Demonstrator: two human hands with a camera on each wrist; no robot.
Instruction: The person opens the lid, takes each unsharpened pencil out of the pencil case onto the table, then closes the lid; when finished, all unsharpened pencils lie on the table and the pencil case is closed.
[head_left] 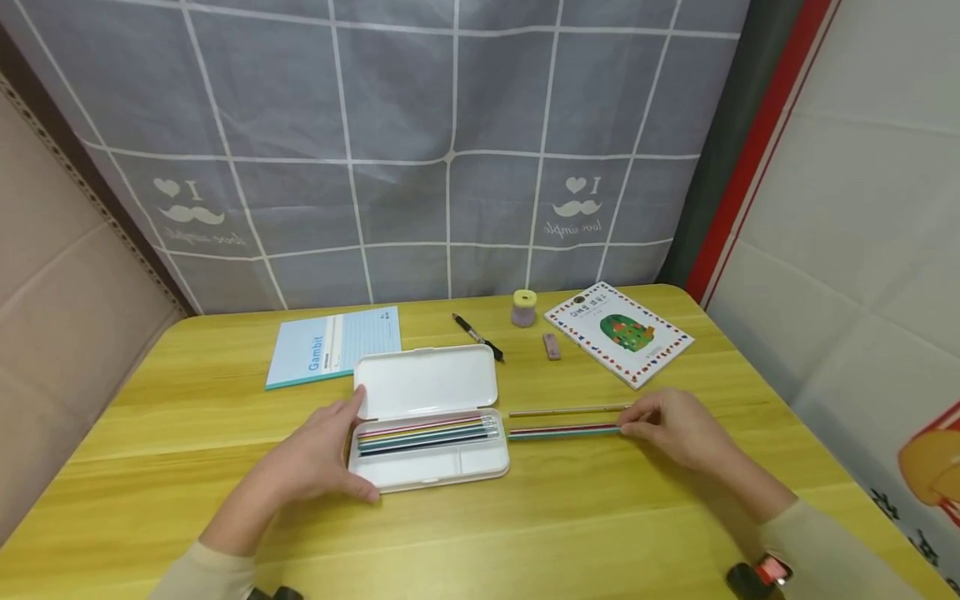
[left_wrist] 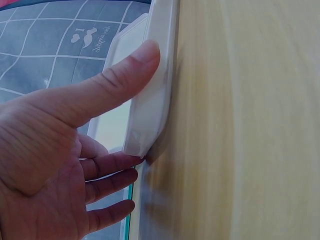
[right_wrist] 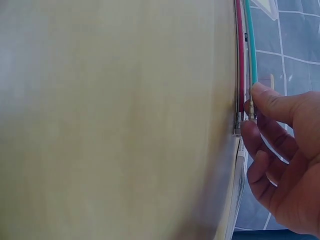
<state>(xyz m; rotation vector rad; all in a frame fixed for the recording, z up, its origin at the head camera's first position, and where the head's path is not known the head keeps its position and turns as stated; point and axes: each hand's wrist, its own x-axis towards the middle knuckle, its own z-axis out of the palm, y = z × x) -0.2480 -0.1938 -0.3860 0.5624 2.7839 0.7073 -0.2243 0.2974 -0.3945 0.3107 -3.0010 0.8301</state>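
Note:
An open white pencil case point(head_left: 426, 477) lies on the table with several coloured pencils point(head_left: 423, 435) in its tray. My left hand point(head_left: 318, 454) grips the case's left end, thumb point(left_wrist: 117, 82) along the front wall and fingers towards the hinge side. To the right of the case, my right hand point(head_left: 678, 429) pinches the metal-banded end of a teal pencil point(right_wrist: 252, 45) between thumb and fingers. A red pencil point(right_wrist: 240, 55) lies close alongside it. Just behind them a gold-coloured pencil point(head_left: 566, 411) lies on the table, its right end at my right hand.
Behind the case lie a blue notebook point(head_left: 333, 346) and a black pen point(head_left: 477, 337). A yellow-topped small container point(head_left: 524, 308), a pinkish eraser point(head_left: 552, 347) and a white booklet point(head_left: 618, 333) are at the back right. A grey checked curtain point(head_left: 405, 200) hangs behind the table.

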